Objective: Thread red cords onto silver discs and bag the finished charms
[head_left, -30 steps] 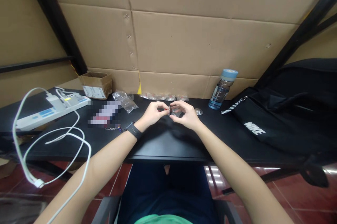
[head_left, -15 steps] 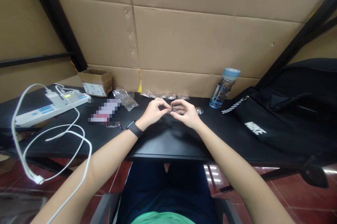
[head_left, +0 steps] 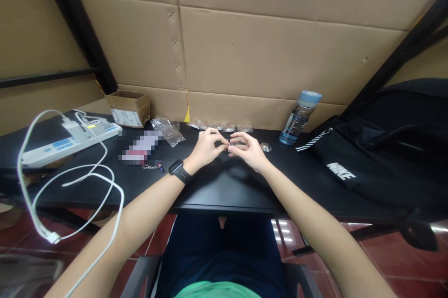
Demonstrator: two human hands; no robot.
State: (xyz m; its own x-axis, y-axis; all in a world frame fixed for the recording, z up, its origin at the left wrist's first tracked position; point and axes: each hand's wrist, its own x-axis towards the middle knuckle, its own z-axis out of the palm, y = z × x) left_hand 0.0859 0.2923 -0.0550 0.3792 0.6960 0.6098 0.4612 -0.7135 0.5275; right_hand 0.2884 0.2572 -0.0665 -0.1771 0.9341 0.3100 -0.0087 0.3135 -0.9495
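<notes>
My left hand [head_left: 209,147] and my right hand [head_left: 248,149] meet fingertip to fingertip above the black table [head_left: 224,190]. Both are closed in a pinch around something small between them; a bit of red and a clear glint show, but its kind is too small to make out. Just right of my right hand lies a small clear dome-shaped piece [head_left: 266,147]. Behind my hands, along the cardboard, sits a row of small clear plastic packets [head_left: 229,128]. A crumpled clear plastic bag [head_left: 168,131] lies to the left of them.
At left are a white power strip [head_left: 72,144] with looping cables, a small cardboard box [head_left: 129,109], a blurred-out flat item [head_left: 142,147] and a keychain [head_left: 153,167]. On the right stand a water bottle [head_left: 300,118] and a black bag [head_left: 350,158]. Cardboard [head_left: 252,55] walls the back.
My fingers have shifted slightly around the small thing, and the upright glinting edge between them shows less. The whole view has moved a little; the other things stay in place.
</notes>
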